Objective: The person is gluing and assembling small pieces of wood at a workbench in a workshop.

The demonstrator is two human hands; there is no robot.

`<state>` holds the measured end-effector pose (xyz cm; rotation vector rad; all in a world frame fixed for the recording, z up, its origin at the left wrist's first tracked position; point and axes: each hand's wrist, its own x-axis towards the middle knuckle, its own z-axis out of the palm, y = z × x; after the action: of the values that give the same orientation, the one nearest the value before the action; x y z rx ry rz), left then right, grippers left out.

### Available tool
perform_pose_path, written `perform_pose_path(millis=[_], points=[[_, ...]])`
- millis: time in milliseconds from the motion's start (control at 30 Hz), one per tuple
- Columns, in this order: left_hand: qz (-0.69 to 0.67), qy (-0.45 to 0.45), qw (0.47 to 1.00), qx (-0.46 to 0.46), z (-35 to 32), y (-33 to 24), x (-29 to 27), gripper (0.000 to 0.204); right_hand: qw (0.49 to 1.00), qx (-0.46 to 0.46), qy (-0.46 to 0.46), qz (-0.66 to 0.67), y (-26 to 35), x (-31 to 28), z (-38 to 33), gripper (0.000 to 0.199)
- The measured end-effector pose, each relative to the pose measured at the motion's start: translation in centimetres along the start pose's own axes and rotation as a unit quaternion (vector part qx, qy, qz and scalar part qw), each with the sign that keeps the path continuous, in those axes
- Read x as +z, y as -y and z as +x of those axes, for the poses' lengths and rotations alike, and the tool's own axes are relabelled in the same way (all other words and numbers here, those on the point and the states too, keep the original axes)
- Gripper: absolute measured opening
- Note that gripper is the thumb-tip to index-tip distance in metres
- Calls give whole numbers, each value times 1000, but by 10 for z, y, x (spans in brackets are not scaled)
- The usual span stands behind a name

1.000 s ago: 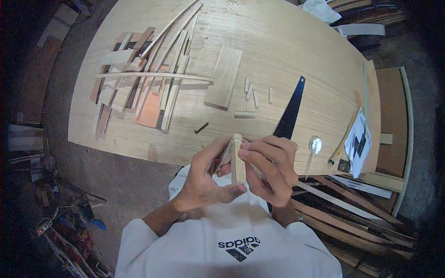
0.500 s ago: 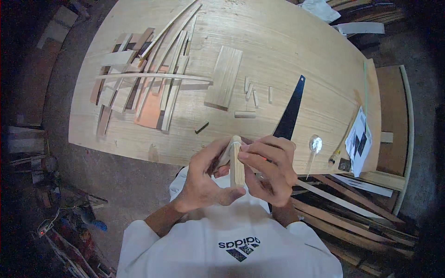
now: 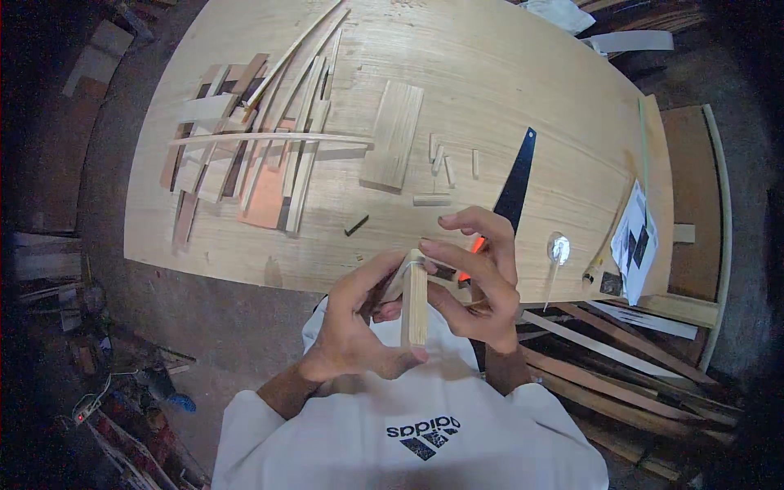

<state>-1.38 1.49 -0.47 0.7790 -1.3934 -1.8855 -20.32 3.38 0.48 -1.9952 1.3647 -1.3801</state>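
A pale wooden block (image 3: 415, 306) stands on edge in front of my chest, its narrow side facing up. My left hand (image 3: 351, 310) is closed around it, thumb at its near end and fingers along its left side. A thin light band crosses the block near its far end. My right hand (image 3: 482, 286) is at the right of the block with fingers spread. One fingertip is at the block's far end; whether it presses there I cannot tell. Beyond the right hand lies a handsaw (image 3: 516, 184) with a dark blade and an orange-and-black handle, partly hidden by the fingers.
On the plywood table (image 3: 327, 257) lie a pile of wooden strips (image 3: 286, 139), a flat board (image 3: 392, 135), several small wood pieces (image 3: 439, 159) and a short dark piece (image 3: 356, 225). Toward the right are a shiny round object (image 3: 558, 248) and a printed sheet (image 3: 633, 237). Planks (image 3: 604, 371) lie below.
My right hand's fingers have lifted and spread away from the block, uncovering the saw's orange handle. The left hand still holds the block, now showing more of its edge.
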Motion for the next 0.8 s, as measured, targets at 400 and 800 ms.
perform_pose_path(millis=[400, 800], points=[[-28, 13, 998, -61, -3, -3, -4, 82, 998, -47, 32, 24, -6, -2, 5, 45], [-16, -4, 998, -57, -5, -3, -2, 77, 997, -74, 7, -17, -7, 3, 5, 40]])
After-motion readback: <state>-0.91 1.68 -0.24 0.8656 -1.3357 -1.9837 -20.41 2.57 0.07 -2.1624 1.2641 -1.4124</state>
